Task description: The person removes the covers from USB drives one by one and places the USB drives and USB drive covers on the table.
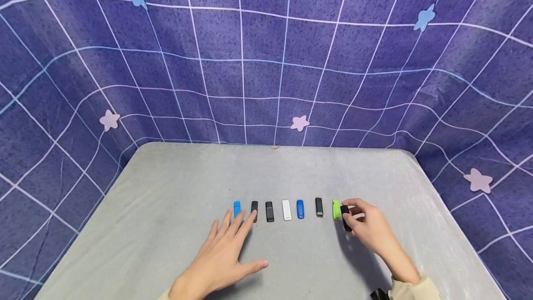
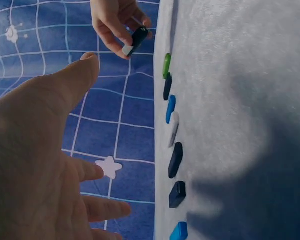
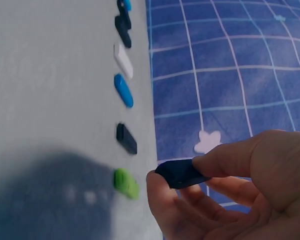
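Nearest, the left hand point(image 1: 220, 251) hovers palm down, fingers spread and thumb out to the side, holding nothing; its fingertips overlap the row's left end in the head view. The right hand point(image 1: 372, 226), reaching in from a cream sleeve point(image 1: 416, 289), pinches a black USB stick point(image 3: 179, 173) between thumb and fingers, raised off the gray tabletop point(image 1: 175, 175) near the lime-green stick point(image 1: 336, 209). Leftward from that run a black point(image 1: 319, 207), a dark blue point(image 1: 300, 209), a white point(image 1: 286, 210), two more black and a light blue stick point(image 1: 237, 206). Behind hangs a purple-blue star-patterned cloth point(image 1: 266, 78).
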`<state>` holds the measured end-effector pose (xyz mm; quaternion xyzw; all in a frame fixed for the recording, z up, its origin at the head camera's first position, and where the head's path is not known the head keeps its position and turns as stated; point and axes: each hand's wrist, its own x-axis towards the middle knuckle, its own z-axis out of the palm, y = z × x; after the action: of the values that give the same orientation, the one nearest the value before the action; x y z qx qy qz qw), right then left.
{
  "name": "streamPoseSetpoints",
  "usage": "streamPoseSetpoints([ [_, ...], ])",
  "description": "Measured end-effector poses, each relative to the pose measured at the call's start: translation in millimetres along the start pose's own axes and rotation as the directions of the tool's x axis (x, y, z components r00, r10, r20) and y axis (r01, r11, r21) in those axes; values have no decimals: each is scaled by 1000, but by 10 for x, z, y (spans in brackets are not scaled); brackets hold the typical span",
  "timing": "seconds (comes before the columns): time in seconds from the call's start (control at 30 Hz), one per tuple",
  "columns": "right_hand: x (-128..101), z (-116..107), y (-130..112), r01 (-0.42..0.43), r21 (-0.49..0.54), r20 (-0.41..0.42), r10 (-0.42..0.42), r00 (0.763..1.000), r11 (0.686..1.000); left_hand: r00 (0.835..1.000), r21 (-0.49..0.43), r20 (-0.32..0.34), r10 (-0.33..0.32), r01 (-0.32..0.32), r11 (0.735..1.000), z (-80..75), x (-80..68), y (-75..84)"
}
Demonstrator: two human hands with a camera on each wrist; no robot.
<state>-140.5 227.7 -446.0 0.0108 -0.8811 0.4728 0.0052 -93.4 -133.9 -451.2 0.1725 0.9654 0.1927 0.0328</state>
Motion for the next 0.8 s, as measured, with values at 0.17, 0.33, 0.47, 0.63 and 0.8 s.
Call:
streamPoseSetpoints([
  [0.17,-10,85,-98,85,19,-1,-85,996,996,1000,-21,9,-2,2,1000,-24,36,59],
  [0.33,-47,156,-209,113,25,15,-113,993,993,1000,-16,-8,22,-22,1000,-16,47,118],
  [0.47,-91,201,-289,135,21,49,-136,990,991,999,-10,-22,44,-44,999,-3,57,153],
  [0.63,-120,273,-354,166,13,85,-166,982,986,998,-17,-17,60,-60,998,10,73,187],
  [0.8,-135,334,-404,201,-8,110,-199,974,980,997,-18,-15,77,-77,997,24,90,219],
])
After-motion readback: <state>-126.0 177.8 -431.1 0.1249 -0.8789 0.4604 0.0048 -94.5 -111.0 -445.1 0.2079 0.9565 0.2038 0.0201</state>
